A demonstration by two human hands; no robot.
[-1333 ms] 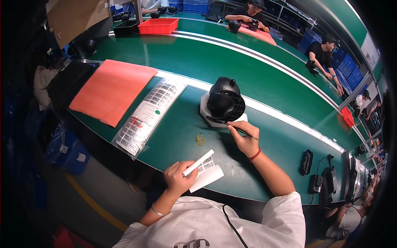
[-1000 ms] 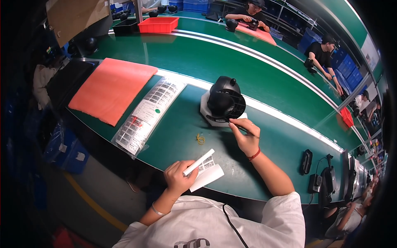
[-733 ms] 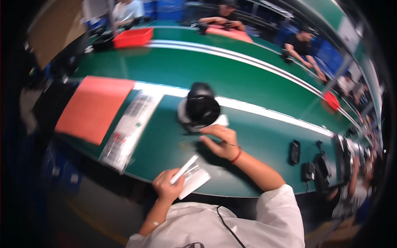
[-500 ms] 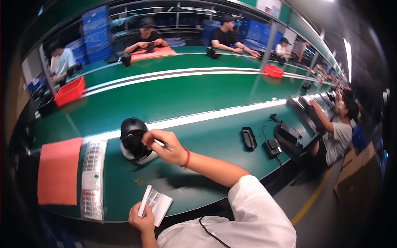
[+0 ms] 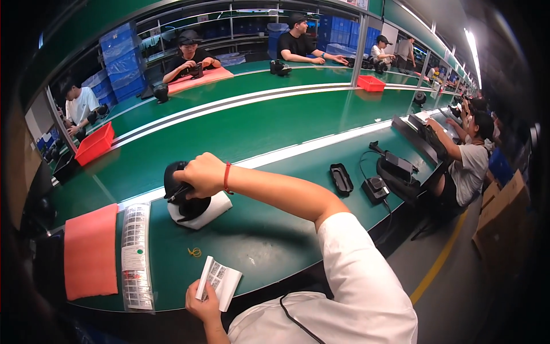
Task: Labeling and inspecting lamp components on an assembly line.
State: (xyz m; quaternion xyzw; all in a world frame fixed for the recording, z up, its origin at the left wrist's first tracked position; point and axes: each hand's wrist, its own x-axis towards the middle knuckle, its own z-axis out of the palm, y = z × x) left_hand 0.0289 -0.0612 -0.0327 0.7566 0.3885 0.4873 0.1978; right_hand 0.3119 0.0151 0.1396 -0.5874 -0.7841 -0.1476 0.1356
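My right hand is closed at the upper right of a rounded black device. Under its fingertips shows a slim dark piece, too hidden to name. The device rests on a white block. Near the front edge, my left hand grips a folded white sheet with rows of printed labels. A small coil of yellow bands lies on the green bench between the hands.
Left stand an orange mat and a sleeved label strip. Right lie a black tray, a cabled black box and another black device. Red bins sit across the conveyor; co-workers sit beyond and at right.
My right hand has moved left and up, from in front of the black device to its top, and turned knuckles-up. My left hand still holds the sheet. The view has shifted slightly.
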